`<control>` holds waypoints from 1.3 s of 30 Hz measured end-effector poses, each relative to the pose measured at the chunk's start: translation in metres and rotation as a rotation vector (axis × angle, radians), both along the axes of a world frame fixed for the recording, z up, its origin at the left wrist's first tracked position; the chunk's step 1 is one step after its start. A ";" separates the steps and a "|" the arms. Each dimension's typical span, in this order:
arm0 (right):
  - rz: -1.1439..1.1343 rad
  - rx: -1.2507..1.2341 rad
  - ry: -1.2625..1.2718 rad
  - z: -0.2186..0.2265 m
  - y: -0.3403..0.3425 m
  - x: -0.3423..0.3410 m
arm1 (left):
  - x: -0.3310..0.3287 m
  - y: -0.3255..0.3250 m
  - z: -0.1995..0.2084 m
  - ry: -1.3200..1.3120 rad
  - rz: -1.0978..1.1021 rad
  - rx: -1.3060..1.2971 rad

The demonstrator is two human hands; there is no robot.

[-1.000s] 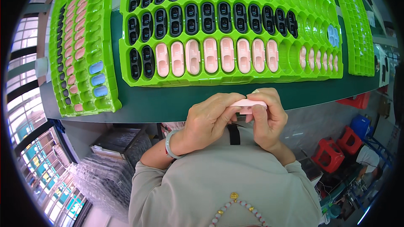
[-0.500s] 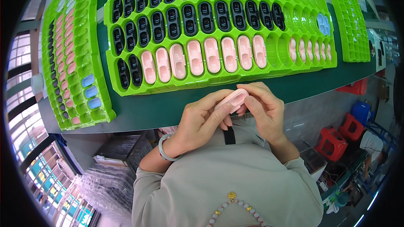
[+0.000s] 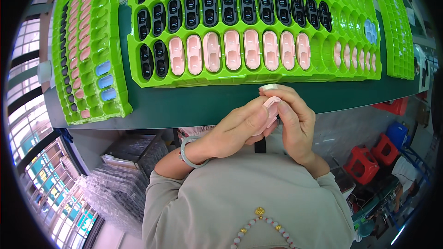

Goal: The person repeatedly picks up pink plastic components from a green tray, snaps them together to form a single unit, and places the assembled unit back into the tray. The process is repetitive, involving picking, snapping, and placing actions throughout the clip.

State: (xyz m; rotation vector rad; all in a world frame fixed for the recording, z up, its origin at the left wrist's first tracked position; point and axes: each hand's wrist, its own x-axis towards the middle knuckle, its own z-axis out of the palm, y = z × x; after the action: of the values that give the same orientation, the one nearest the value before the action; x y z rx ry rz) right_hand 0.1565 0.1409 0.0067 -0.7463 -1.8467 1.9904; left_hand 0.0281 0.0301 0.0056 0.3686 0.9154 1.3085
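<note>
Between my two hands, above the near edge of the table, is a small pink oval case shell [image 3: 273,107], tilted on its side. My left hand [image 3: 233,131] is closed on it, the thumb lying along its face and covering much of it. On the other side, my right hand [image 3: 299,129] grips its upper end with thumb and fingers. Just beyond my hands stands a bright green moulded tray [image 3: 203,82]. Its front row holds two black case shells, then several pink case shells [image 3: 233,50], then smaller pale pink pieces [image 3: 346,56]. Black case shells [image 3: 210,9] fill much of the rows behind.
A pale blue piece [image 3: 370,31] sits at the tray's right end. Another green tray [image 3: 121,106] with black, pink and blue pieces stands left, and a third [image 3: 394,41] right. Red stools [image 3: 363,163] are at the right; clear plastic packaging [image 3: 113,198] is stacked lower left.
The pink shell has turned more upright, and my left hand now covers more of it. My right fingers have closed in over its top. The trays appear higher and further right in view.
</note>
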 end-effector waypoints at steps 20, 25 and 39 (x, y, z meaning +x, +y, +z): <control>-0.193 0.006 0.090 -0.022 -0.026 -0.026 | 0.022 0.002 -0.022 0.236 0.233 -0.026; -0.089 -0.051 0.038 -0.012 -0.019 -0.024 | 0.018 0.000 -0.021 0.072 0.244 -0.080; 0.065 -0.082 0.077 -0.004 0.000 -0.010 | -0.002 -0.001 -0.004 -0.483 0.012 -0.170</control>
State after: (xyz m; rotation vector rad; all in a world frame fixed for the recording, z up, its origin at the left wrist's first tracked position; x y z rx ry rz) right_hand 0.1461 0.1406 0.0026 -0.6310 -1.7763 2.1158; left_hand 0.0259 0.0294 0.0013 -0.0871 0.6115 1.2444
